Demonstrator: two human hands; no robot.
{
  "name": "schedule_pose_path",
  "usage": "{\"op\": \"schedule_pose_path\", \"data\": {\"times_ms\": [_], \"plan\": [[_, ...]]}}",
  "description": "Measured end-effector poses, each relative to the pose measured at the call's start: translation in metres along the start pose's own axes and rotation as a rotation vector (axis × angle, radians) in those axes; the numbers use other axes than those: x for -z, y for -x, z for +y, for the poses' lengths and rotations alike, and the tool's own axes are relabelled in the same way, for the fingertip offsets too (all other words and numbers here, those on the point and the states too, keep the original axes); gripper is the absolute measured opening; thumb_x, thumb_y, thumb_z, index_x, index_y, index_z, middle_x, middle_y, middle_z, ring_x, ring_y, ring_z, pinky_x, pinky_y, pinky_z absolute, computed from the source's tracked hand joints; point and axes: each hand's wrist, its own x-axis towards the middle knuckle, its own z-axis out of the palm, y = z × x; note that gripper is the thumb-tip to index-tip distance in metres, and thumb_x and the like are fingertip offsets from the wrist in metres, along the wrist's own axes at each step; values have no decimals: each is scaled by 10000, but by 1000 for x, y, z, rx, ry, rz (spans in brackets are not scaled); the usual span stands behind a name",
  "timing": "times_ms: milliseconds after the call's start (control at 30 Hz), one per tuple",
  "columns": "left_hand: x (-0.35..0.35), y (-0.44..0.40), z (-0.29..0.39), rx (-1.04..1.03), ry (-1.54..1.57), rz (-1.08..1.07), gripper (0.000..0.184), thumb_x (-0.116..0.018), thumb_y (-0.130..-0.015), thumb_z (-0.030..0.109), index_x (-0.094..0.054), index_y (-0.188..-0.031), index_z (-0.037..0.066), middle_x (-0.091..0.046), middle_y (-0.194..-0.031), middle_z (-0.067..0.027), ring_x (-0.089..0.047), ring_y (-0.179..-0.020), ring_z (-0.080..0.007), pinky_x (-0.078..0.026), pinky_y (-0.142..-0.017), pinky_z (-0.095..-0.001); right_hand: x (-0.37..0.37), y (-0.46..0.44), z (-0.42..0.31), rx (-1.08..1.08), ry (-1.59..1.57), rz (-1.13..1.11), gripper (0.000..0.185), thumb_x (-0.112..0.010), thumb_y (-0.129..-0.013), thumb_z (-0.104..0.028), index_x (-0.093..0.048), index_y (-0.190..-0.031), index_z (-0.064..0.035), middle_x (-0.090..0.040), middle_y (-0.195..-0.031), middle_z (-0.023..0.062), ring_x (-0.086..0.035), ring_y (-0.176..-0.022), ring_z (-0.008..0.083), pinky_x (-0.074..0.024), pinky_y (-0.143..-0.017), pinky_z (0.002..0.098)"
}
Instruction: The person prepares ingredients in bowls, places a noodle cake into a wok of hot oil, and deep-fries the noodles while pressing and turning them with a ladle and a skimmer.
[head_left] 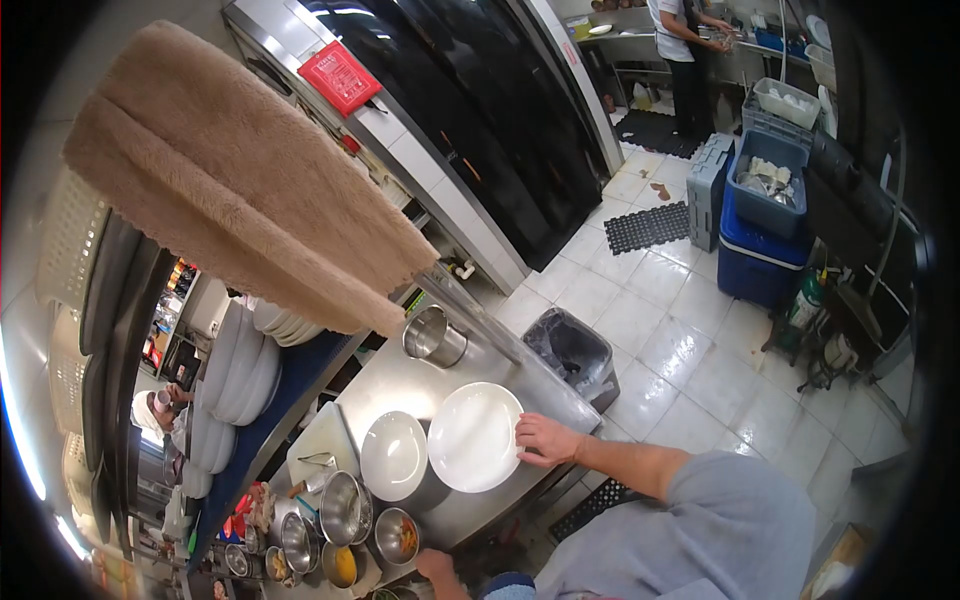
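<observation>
A smooth steel counter (375, 388) is spanning the area I am observing, its surface reflecting light. A tan towel (235, 170) is hanging above it, its fuzzy length running diagonally. A round, glossy white plate (475, 437) is lying on the counter, its hollow side facing up; being nearly circular, it is presenting no marked long axis. Just beside it, a white oval dish (393, 457) is lying with its long axis running near-vertically in view. A cylindrical steel pot (452, 350) is sitting near both. The right hand (545, 441) is touching the plate's rim, fingers slightly bent; I cannot tell whether it is gripping. The left hand (438, 570) is hovering near a rounded metal bowl (384, 540), its grip partly hidden.
</observation>
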Motion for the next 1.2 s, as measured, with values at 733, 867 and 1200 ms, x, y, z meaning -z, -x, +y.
{"op": "schedule_pose_path", "data": {"times_ms": [733, 867, 1200], "plan": [[-85, -43, 9, 66, 98, 142, 203, -638, -779, 267, -746, -862, 117, -710, -928, -75, -681, -902, -244, -520, -790, -378, -2, 2, -3, -133, 113, 117, 263, -639, -793, -207, -573, -983, -38, -537, -1058, 148, -512, -1064, 336, -405, -935, 452], [-86, -42, 8, 95, 97, 122, 207, -633, -780, 267, -745, -864, 115, -709, -927, -79, -679, -902, -244, -518, -791, -382, 0, 2, -4, -133, 87, 85, 274, -632, -804, -223, -570, -998, -40, -539, -1059, 150, -509, -1069, 338, -403, -929, 447], [18, -1, 81, 154, 220, 246, 217, -620, -782, 264, -741, -869, 108, -706, -923, -88, -676, -900, -246, -514, -794, -391, 99, 38, 23, -181, -253, -55, 276, -585, -882, -252, -577, -1026, -16, -557, -1034, 164, -522, -1008, 322, -402, -908, 413]]}}
